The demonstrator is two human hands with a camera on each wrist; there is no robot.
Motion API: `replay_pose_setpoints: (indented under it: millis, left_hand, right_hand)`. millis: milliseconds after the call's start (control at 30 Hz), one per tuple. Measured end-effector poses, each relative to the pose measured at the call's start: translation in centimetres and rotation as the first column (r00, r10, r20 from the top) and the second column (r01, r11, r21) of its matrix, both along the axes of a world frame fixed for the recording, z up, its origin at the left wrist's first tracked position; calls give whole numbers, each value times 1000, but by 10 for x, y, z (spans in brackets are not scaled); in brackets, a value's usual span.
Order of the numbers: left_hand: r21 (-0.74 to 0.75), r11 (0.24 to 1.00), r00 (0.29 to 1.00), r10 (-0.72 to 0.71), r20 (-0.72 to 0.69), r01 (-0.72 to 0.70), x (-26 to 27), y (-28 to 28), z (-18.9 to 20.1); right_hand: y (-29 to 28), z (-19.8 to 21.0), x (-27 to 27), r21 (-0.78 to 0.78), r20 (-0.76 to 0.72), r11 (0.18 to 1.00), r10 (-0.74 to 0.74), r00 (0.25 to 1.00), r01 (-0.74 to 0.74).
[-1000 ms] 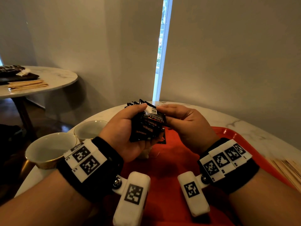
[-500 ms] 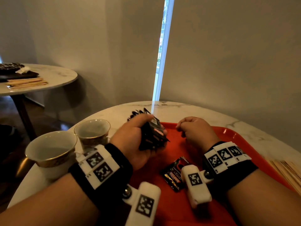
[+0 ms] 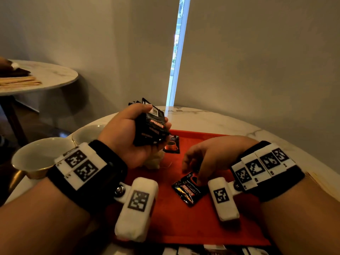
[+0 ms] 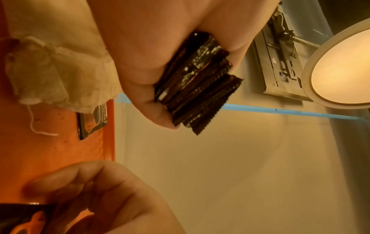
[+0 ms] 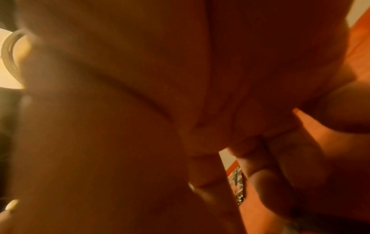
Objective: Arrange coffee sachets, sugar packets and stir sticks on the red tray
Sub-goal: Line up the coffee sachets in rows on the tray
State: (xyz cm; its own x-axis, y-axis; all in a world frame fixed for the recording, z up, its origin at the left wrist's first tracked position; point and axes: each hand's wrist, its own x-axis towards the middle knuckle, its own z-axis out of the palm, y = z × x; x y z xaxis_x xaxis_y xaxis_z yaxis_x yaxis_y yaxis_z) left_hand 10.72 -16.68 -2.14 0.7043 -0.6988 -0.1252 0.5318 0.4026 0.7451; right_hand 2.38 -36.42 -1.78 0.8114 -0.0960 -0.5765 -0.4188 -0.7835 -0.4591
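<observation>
My left hand (image 3: 158, 116) grips a stack of black coffee sachets (image 3: 150, 131) above the far left part of the red tray (image 3: 184, 227). In the left wrist view the stack's (image 4: 196, 88) serrated edges fan out between thumb and fingers. One coffee sachet (image 3: 187, 190) lies flat on the tray's middle. My right hand (image 3: 193, 173) is lowered over it, fingers curled, pinching its far corner. Another sachet (image 3: 172, 144) with a cup picture lies near the tray's far rim. The right wrist view shows little beyond a blurred palm.
A crumpled white tea bag (image 3: 153, 160) with a string lies on the tray under my left hand. Two white cups (image 3: 36, 155) stand left of the tray. Wooden stir sticks (image 3: 323, 184) lie at the right table edge. More packets (image 3: 213, 248) lie before the tray's near rim.
A second ago both hands were on the stack. The right hand drew one sachet off and left it on the tray, and has now come back down onto it.
</observation>
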Motion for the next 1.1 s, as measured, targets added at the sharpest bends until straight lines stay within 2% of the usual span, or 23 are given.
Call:
replay_pose_setpoints:
  millis: [100, 367, 467, 533, 667, 767, 900, 1000, 1100]
  left_hand:
    - [-13, 1000, 1000, 0, -10, 0, 1, 2, 1]
    - [-22, 1000, 1000, -3, -15, 3, 2, 3, 1]
    - [-27, 1000, 1000, -13, -8, 13, 4, 3, 0]
    - [-30, 999, 1000, -11, -10, 11, 4, 3, 1]
    - [-29, 1000, 1000, -6, -7, 6, 5, 4, 2]
    - [-30, 1000, 1000, -2, -4, 1, 6, 5, 2]
    - [-37, 999, 1000, -3, -5, 3, 5, 5, 3]
    - [-32, 999, 1000, -6, 1, 6, 4, 5, 4]
    - [-32, 999, 1000, -5, -9, 5, 4, 6, 3]
  right_hand:
    - [4, 1, -2, -49, -23, 998, 26, 999, -27]
    - [3, -2, -2, -233, 46, 972, 24, 999, -12]
    - [-6, -7, 0, -130, 148, 991, -24, 989, 43]
    - [-14, -12, 3, -41, 224, 991, -114, 968, 126]
    - [-35, -25, 14, 167, 357, 927, -373, 856, 335]
    - [-45, -30, 17, 231, 367, 855, -518, 773, 463]
    - [-44, -32, 16, 323, 367, 769, -639, 676, 551]
    - [-42, -36, 16, 370, 348, 735, -677, 648, 569]
    - [-40, -37, 17, 401, 346, 734, -675, 651, 548]
